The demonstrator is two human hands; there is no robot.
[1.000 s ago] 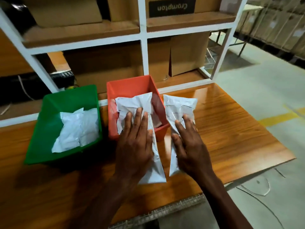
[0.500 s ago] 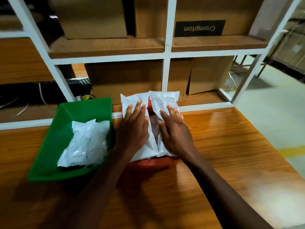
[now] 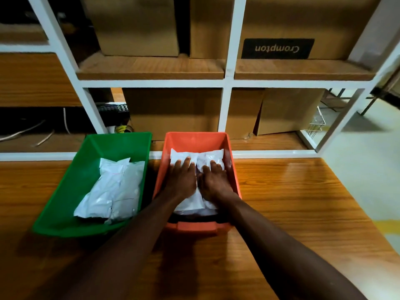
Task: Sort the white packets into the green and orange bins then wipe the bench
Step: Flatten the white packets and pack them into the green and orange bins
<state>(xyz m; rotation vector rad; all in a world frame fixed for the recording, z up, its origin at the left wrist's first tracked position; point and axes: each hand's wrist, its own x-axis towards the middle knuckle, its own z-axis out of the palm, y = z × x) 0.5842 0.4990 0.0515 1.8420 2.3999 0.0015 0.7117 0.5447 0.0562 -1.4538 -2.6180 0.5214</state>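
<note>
The orange bin (image 3: 234,169) stands on the wooden bench (image 3: 292,202) just right of the green bin (image 3: 86,169). Both my hands are inside the orange bin, side by side. My left hand (image 3: 181,178) presses flat on a white packet (image 3: 190,202), fingers straight. My right hand (image 3: 214,180) presses flat on a second white packet (image 3: 214,154) next to it. White packets (image 3: 114,191) lie piled in the green bin. My forearms hide the near parts of the packets in the orange bin.
A white-framed shelf unit (image 3: 227,83) with cardboard boxes (image 3: 173,111) rises right behind the bins. One box carries a black Crompton label (image 3: 278,48). The bench ends at the right, with grey floor (image 3: 368,159) beyond it.
Both hands carried the two packets from the bench edge forward and down into the orange bin. The packets now lie flat inside it. The view shifted closer to the shelf.
</note>
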